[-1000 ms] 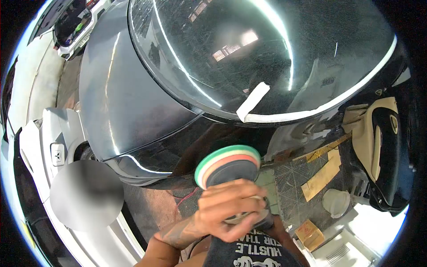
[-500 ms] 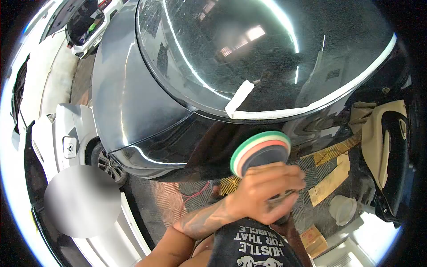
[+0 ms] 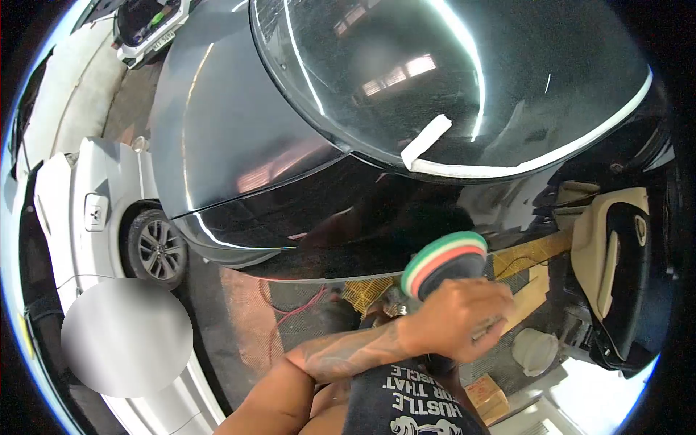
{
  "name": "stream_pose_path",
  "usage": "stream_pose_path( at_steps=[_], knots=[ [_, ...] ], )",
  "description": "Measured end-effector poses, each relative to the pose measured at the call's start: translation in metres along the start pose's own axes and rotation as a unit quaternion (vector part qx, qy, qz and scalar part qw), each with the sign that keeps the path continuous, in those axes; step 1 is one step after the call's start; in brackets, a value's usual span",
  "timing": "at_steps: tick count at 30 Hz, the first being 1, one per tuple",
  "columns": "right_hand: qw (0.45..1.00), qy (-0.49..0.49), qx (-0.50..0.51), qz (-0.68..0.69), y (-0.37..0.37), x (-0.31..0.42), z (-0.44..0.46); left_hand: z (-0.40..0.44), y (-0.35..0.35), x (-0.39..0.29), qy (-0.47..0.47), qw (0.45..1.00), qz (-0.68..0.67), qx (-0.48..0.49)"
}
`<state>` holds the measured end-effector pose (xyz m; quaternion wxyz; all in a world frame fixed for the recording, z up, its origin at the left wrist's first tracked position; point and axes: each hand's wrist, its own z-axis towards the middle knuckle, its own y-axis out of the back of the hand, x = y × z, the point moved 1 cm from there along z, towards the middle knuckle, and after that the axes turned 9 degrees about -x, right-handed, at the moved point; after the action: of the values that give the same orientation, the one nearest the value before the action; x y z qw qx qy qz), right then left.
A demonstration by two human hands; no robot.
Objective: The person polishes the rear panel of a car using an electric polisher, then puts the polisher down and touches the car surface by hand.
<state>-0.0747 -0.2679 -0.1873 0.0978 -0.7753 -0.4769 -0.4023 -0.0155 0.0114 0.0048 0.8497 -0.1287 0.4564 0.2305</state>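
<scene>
My left hand point(image 3: 464, 316) is closed over the head of a polisher point(image 3: 455, 277), its tattooed forearm reaching in from the lower left. The polisher's round pad point(image 3: 428, 264), layered green, cream and red, is at the lower edge of a glossy black car panel point(image 3: 348, 221). Whether the pad touches the paint, I cannot tell. Above that panel, white masking tape point(image 3: 475, 172) runs along the rim of the dark glass point(image 3: 377, 51), with one loose end folded up. My right hand is mostly hidden below the left, its fingers out of sight.
A white car point(image 3: 109, 210) with a dark wheel point(image 3: 157, 249) stands at the left. On the right is a beige-and-black door panel point(image 3: 616, 254). A white bucket point(image 3: 535, 351), a cardboard box point(image 3: 487, 399) and a red cord point(image 3: 304, 308) are on the floor.
My left hand and the polisher have moved down and slightly right, away from the middle of the black panel toward its lower edge. The view has shifted too.
</scene>
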Motion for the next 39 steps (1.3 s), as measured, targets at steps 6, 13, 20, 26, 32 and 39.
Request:
stream_pose_path(
  at_steps=[6, 13, 20, 26, 32, 39],
  knots=[
    [0.994, -0.069, -0.079, 0.005, -0.019, -0.004, -0.041, -0.039, -0.015, -0.017, -0.050, 0.988, -0.147, 0.022],
    [0.975, -0.148, -0.157, 0.050, -0.073, 0.012, -0.084, -0.069, 0.048, -0.046, -0.031, 0.959, -0.268, 0.087],
    [0.957, -0.182, -0.198, 0.107, -0.122, 0.025, -0.106, -0.086, 0.110, -0.073, -0.097, 0.938, -0.298, 0.150],
    [0.946, -0.194, -0.213, 0.150, -0.145, 0.026, -0.116, -0.106, 0.137, -0.065, -0.084, 0.954, -0.253, 0.140],
    [0.942, -0.178, -0.208, 0.192, -0.147, 0.029, -0.115, -0.092, 0.149, -0.060, -0.043, 0.951, -0.242, 0.188],
    [0.753, -0.166, -0.072, 0.633, -0.124, 0.011, -0.098, 0.058, 0.231, -0.039, -0.099, 0.983, 0.151, 0.041]
  ],
)
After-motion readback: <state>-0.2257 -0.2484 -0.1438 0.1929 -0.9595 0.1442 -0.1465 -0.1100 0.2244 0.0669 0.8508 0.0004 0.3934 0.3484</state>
